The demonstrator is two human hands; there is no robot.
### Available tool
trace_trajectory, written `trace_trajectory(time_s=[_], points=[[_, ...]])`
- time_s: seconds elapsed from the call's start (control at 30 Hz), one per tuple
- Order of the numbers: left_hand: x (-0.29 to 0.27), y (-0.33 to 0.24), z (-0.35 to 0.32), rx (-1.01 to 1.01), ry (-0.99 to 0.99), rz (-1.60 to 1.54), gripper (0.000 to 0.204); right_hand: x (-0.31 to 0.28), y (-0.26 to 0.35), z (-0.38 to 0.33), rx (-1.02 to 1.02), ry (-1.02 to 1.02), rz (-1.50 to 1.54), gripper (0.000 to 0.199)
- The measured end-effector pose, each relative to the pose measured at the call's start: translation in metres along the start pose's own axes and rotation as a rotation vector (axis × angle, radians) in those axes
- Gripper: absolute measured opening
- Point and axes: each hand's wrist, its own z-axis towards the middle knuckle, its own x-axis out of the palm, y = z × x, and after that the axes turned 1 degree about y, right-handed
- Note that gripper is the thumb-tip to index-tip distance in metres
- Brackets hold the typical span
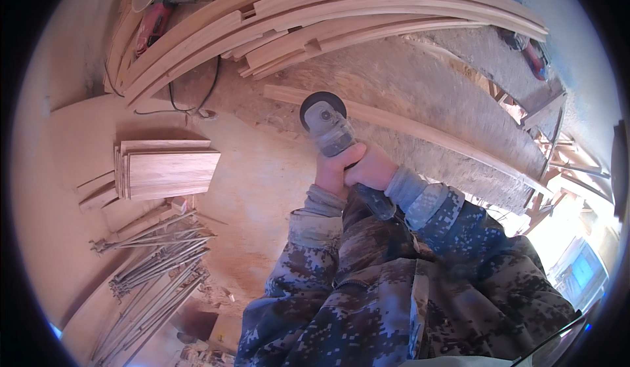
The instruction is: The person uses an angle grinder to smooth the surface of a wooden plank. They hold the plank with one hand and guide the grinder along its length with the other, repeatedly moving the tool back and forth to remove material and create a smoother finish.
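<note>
An angle grinder (336,137) with a dark round disc points away from me, its disc over the near edge of a long wooden strip (407,125). My left hand (333,168) is closed round the grinder just behind its head. Behind it, my right hand (374,165) wraps the grinder's body, whose dark rear end (375,202) shows below the hands. The strip lies on a worn workbench (420,72). From this view I cannot tell whether the disc touches the wood.
Long curved wooden pieces (348,6) lie across the bench's far side. A red power tool (155,22) is at the far left, another (535,60) at the far right. Left on the floor are stacked boards (172,173) and several metal rods (161,262). A dark cord (213,88) hangs near the bench.
</note>
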Motion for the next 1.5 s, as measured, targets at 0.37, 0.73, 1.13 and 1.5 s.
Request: trace_trajectory(time_s=[0.37, 0.73, 1.13, 1.5], points=[[0.044, 0.088, 0.001, -0.05, 0.058, 0.144, 0.031, -0.054, -0.066, -0.07, 0.044, -0.077, 0.062, 0.046], [0.108, 0.195, 0.001, -0.188, 0.203, 0.37, 0.028, -0.102, -0.167, -0.158, -0.036, -0.328, 0.267, 0.044], [0.065, 0.112, 0.041, 0.956, 0.224, 1.712, 0.07, -0.111, -0.199, -0.195, 0.064, -0.489, 0.444, 0.032], [0.094, 0.094, 0.142, 0.672, 0.516, 2.382, 0.043, -0.118, -0.199, -0.203, 0.114, -0.543, 0.448, 0.05]])
